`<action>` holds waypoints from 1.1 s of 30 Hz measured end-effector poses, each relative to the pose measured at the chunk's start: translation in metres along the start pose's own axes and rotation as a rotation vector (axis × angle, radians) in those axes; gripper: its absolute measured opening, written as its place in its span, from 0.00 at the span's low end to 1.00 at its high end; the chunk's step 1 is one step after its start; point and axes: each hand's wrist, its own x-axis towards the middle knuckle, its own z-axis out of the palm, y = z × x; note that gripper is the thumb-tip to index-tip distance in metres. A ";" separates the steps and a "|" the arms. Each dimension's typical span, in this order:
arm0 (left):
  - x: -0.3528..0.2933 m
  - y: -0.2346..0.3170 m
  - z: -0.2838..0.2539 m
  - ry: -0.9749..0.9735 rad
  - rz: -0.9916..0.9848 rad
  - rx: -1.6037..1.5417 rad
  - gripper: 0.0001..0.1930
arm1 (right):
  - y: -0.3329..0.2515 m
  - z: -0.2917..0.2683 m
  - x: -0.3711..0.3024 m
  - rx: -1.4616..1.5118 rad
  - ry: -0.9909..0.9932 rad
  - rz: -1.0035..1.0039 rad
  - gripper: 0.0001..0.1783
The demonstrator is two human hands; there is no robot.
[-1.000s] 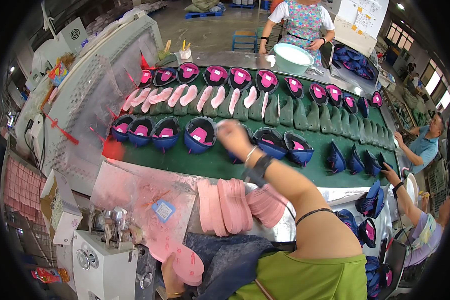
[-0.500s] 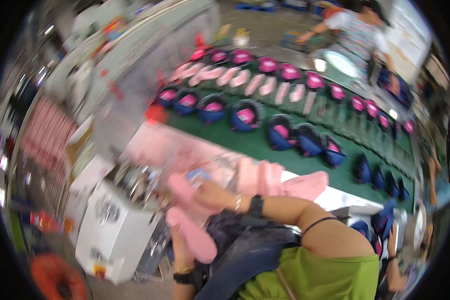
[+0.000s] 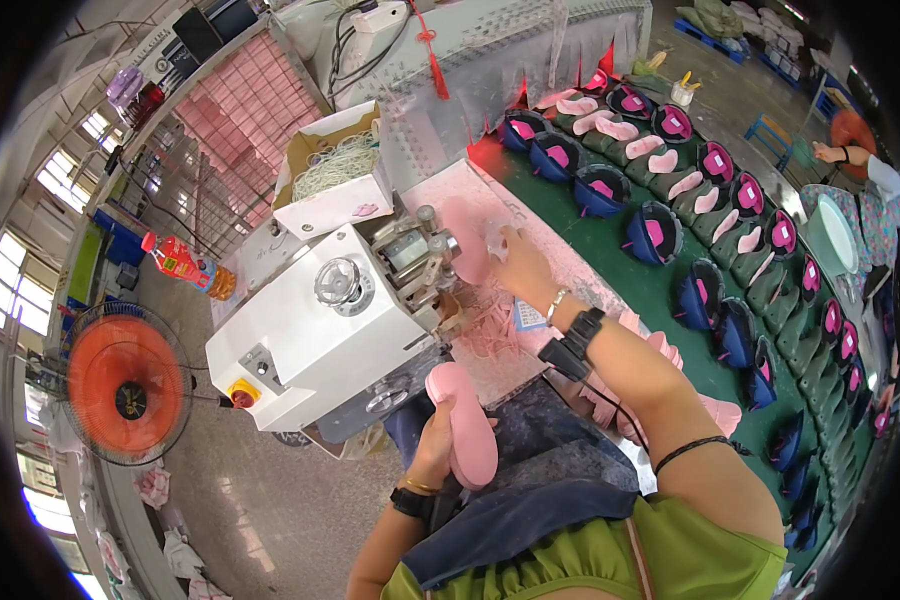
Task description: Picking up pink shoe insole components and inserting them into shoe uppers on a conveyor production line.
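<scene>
Low in front of me, my left hand (image 3: 433,440) is closed round a thick pink insole piece (image 3: 462,430), held upright; whether it is one or a stack I cannot tell. My right hand (image 3: 522,266) reaches forward to the white machine (image 3: 315,310) and grips a pink insole (image 3: 467,240) by its right side. That insole stands against the metal rollers (image 3: 440,245) at the machine's working end, its face blurred. Pink trimmings (image 3: 485,325) lie heaped below it, next to a small blue-and-white card (image 3: 530,314).
A green conveyor (image 3: 610,265) on the right carries rows of navy shoe uppers (image 3: 655,232) and pink insoles. Left stand a box of cord (image 3: 335,170), a red-capped bottle (image 3: 185,265) and an orange fan (image 3: 130,385). Another person (image 3: 860,170) works at far right.
My view has swung left toward the machine. My right hand has moved its insole up against the rollers, away from the left hand, which keeps its pink insole piece low.
</scene>
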 end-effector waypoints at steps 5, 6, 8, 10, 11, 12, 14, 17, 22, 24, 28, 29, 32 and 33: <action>0.006 -0.001 0.005 -0.006 0.005 -0.002 0.28 | 0.023 -0.026 0.004 -0.093 0.126 -0.220 0.16; 0.005 0.000 0.006 -0.025 0.000 -0.004 0.27 | 0.028 -0.022 0.004 -0.122 0.089 -0.171 0.16; 0.013 -0.009 0.004 0.071 0.068 0.043 0.26 | 0.033 0.005 0.006 -0.033 -0.024 -0.019 0.17; 0.012 -0.009 0.000 0.188 0.142 0.083 0.26 | 0.012 0.033 0.011 0.074 -0.153 0.124 0.18; 0.005 -0.003 0.000 0.192 0.121 0.088 0.25 | -0.006 0.040 0.013 0.225 -0.102 0.187 0.20; -0.001 0.002 0.003 0.188 0.097 0.097 0.25 | -0.015 0.043 0.014 0.373 -0.041 0.255 0.21; -0.007 0.008 0.016 0.158 0.071 0.085 0.25 | 0.004 0.057 0.037 0.404 -0.022 0.258 0.21; -0.005 0.010 0.023 0.173 0.044 0.066 0.23 | 0.026 0.044 0.053 0.416 0.000 0.288 0.20; 0.024 -0.016 -0.017 0.026 -0.014 0.067 0.20 | 0.085 -0.058 0.024 0.775 0.343 0.364 0.16; 0.017 -0.009 -0.010 -0.009 -0.056 0.061 0.20 | 0.128 -0.127 -0.009 0.572 0.421 0.455 0.15; 0.046 -0.017 0.008 -0.076 -0.105 0.057 0.22 | 0.308 -0.290 -0.128 -0.066 0.776 0.705 0.16; 0.037 -0.013 -0.006 -0.006 -0.076 0.042 0.22 | 0.281 -0.293 -0.128 0.149 0.725 0.880 0.17; 0.048 -0.015 0.016 -0.067 -0.150 0.033 0.22 | 0.372 -0.384 -0.233 -0.214 0.854 0.962 0.22; 0.048 -0.016 0.015 -0.103 -0.135 0.019 0.22 | 0.387 -0.395 -0.247 -0.266 0.809 0.977 0.22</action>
